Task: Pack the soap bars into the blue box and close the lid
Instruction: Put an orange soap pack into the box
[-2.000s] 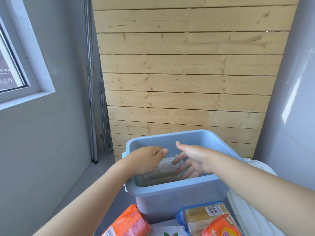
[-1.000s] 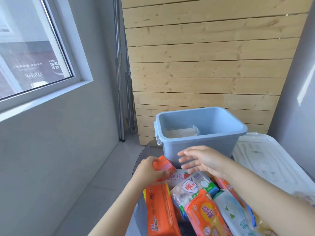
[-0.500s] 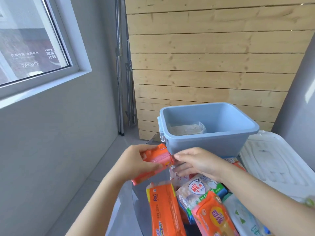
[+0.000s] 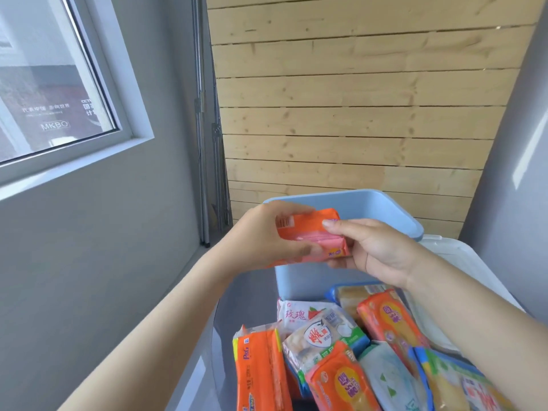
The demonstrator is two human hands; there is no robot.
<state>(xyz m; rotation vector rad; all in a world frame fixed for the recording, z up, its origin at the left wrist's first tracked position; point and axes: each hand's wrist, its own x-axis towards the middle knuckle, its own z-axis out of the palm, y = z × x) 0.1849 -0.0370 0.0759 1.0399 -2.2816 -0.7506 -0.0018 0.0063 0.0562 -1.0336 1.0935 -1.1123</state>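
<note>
An orange and pink wrapped soap bar (image 4: 311, 235) is held in the air just in front of the blue box (image 4: 385, 212), at rim height. My left hand (image 4: 261, 235) grips its left end and my right hand (image 4: 373, 247) pinches its right end. The box stands open on the table and my hands hide its inside. Several wrapped soap bars (image 4: 332, 351) lie in a heap on the table nearer to me, orange, white and blue packs among them.
The white lid (image 4: 450, 256) lies flat to the right of the box. A wooden slat wall rises behind the box. A grey wall with a window is on the left, and the floor drops away left of the table edge (image 4: 216, 336).
Both hands left the box, went down to the heap, and my left hand picked out the orange bar. It is now lifted up to the box rim, held by both hands.
</note>
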